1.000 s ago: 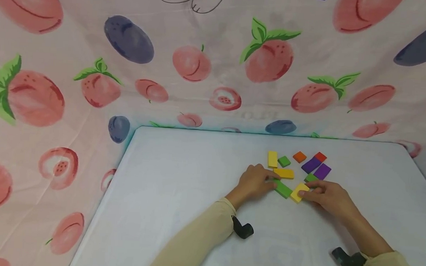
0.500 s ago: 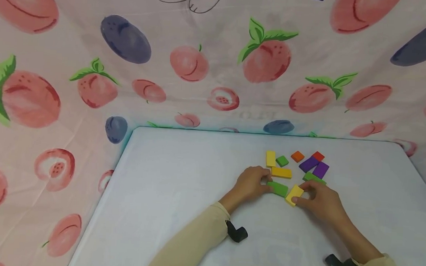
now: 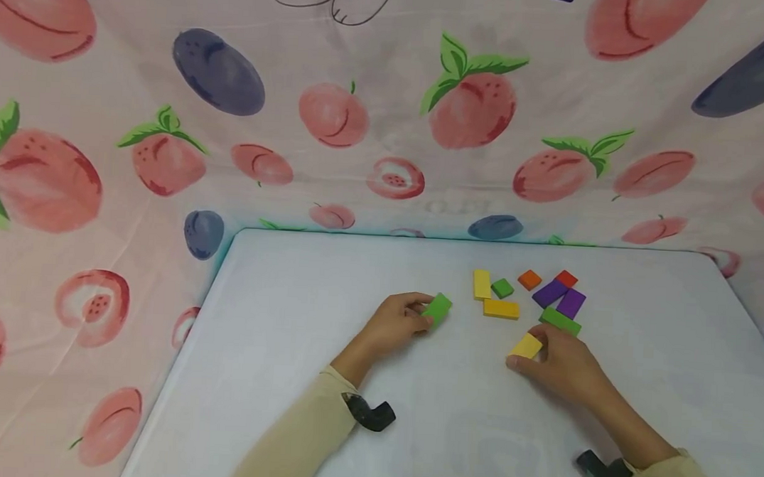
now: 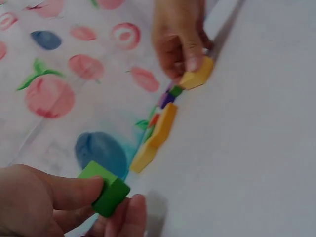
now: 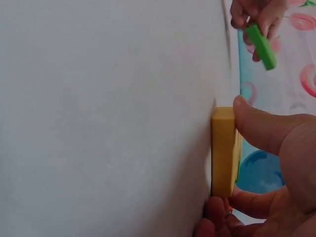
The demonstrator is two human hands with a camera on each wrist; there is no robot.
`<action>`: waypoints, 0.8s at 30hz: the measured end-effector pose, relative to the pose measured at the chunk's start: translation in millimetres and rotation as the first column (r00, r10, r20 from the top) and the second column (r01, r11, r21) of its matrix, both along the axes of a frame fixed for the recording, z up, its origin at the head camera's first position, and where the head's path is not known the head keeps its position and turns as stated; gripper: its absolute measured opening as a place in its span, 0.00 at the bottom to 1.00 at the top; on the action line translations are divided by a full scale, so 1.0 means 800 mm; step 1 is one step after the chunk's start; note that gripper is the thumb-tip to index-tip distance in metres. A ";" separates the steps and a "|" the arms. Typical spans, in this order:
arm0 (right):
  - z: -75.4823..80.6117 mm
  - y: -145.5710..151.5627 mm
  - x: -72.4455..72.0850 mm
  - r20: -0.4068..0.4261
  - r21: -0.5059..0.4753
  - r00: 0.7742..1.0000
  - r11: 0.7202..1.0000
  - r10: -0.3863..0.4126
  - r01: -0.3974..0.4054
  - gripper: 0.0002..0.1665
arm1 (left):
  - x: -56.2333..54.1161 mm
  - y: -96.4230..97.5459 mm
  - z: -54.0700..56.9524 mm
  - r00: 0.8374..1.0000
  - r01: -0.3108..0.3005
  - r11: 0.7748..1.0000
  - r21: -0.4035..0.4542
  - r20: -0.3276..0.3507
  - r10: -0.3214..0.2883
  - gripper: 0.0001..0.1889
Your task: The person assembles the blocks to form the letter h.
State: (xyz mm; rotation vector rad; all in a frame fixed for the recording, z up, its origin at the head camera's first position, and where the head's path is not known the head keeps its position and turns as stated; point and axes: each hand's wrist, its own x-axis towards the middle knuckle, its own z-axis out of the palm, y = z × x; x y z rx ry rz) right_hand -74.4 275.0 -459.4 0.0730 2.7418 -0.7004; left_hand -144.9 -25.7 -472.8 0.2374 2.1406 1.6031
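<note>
My left hand (image 3: 396, 323) pinches a green block (image 3: 438, 309) between thumb and fingers, to the left of the group of blocks. In the left wrist view this green block (image 4: 106, 190) appears raised off the table. My right hand (image 3: 565, 364) grips a yellow block (image 3: 526, 346) by its ends, thumb at the near end. Seen from the right wrist, the yellow block (image 5: 223, 150) is at or just above the white tabletop. Just beyond the right fingers lies another green block (image 3: 560, 322), partly covered by that hand.
Behind the hands lie an upright-running yellow block (image 3: 482, 284), a yellow-orange block (image 3: 501, 309), a small green block (image 3: 502, 288), an orange block (image 3: 529, 279), a red block (image 3: 566, 278) and two purple blocks (image 3: 571, 303). A fruit-print cloth (image 3: 334, 172) hangs behind the white table (image 3: 329, 265).
My left hand has lifted the green block away from the yellow one and carried it left. The right hand has shifted slightly left and turned the yellow block a little.
</note>
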 end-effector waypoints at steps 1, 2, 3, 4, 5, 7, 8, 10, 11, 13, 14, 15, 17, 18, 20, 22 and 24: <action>0.000 -0.001 -0.001 0.009 0.006 1.000 1.000 0.000 -0.001 0.50 | -0.001 -0.010 0.001 0.998 -0.001 0.998 0.056 0.062 -0.003 0.23; 0.001 -0.001 -0.002 0.014 0.010 1.000 1.000 0.002 -0.002 0.52 | -0.002 -0.018 0.002 0.993 -0.005 0.995 0.103 0.118 -0.008 0.24; 0.002 -0.002 -0.002 0.022 0.012 1.000 1.000 0.003 -0.004 0.52 | -0.002 -0.026 0.003 0.987 -0.008 0.990 0.142 0.162 -0.016 0.24; 0.004 -0.003 -0.003 0.026 0.005 1.000 1.000 0.004 -0.004 0.51 | -0.002 -0.033 0.004 0.980 -0.010 0.985 0.170 0.198 -0.024 0.24; 0.006 -0.005 -0.003 0.028 -0.006 1.000 1.000 0.006 -0.005 0.51 | -0.001 -0.040 0.004 0.974 -0.010 0.981 0.191 0.224 -0.033 0.22; 0.007 -0.008 -0.003 0.017 -0.035 1.000 0.999 0.016 -0.016 0.49 | 0.001 -0.054 0.005 0.966 -0.007 0.977 0.212 0.252 -0.048 0.17; 0.007 -0.010 -0.003 0.004 -0.051 1.000 0.998 0.024 -0.024 0.47 | 0.003 -0.060 0.006 0.965 -0.001 0.977 0.214 0.256 -0.055 0.13; 0.006 -0.016 -0.006 -0.021 -0.101 0.999 0.994 0.032 -0.034 0.44 | 0.005 -0.073 0.003 0.965 0.010 0.977 0.214 0.256 -0.066 0.08; 0.005 -0.020 -0.007 -0.033 -0.127 0.999 0.991 0.038 -0.042 0.43 | 0.005 -0.080 0.002 0.965 0.013 0.977 0.213 0.253 -0.068 0.06; 0.002 -0.028 -0.012 -0.051 -0.192 0.998 0.980 0.044 -0.053 0.39 | 0.007 -0.092 -0.001 0.966 0.015 0.976 0.219 0.250 -0.071 0.08; 0.000 -0.032 -0.015 -0.050 -0.233 0.998 0.971 0.041 -0.052 0.37 | 0.007 -0.097 -0.003 0.968 0.020 0.975 0.223 0.240 -0.075 0.09; -0.001 -0.037 -0.018 -0.042 -0.279 0.998 0.959 0.037 -0.047 0.35 | 0.007 -0.102 -0.005 0.969 0.020 0.973 0.231 0.236 -0.076 0.10; -0.004 -0.049 -0.025 -0.017 -0.372 0.999 0.928 0.029 -0.033 0.31 | 0.007 -0.109 -0.008 0.970 0.025 0.969 0.246 0.227 -0.083 0.10; -0.006 -0.055 -0.029 -0.002 -0.421 1.000 0.907 0.027 -0.026 0.30 | 0.006 -0.111 -0.011 0.971 0.036 0.967 0.251 0.218 -0.093 0.10; -0.007 -0.067 -0.037 0.042 -0.499 0.999 0.867 0.024 0.000 0.28 | 0.006 -0.114 -0.015 0.975 0.058 0.970 0.236 0.196 -0.106 0.09; -0.008 -0.079 -0.045 0.085 -0.552 0.996 0.833 0.013 0.036 0.27 | 0.005 -0.115 -0.019 0.979 0.076 0.975 0.207 0.172 -0.113 0.13; -0.008 -0.091 -0.053 0.143 -0.603 0.990 0.792 -0.013 0.097 0.26 | 0.005 -0.114 -0.023 0.983 0.095 0.980 0.175 0.138 -0.120 0.19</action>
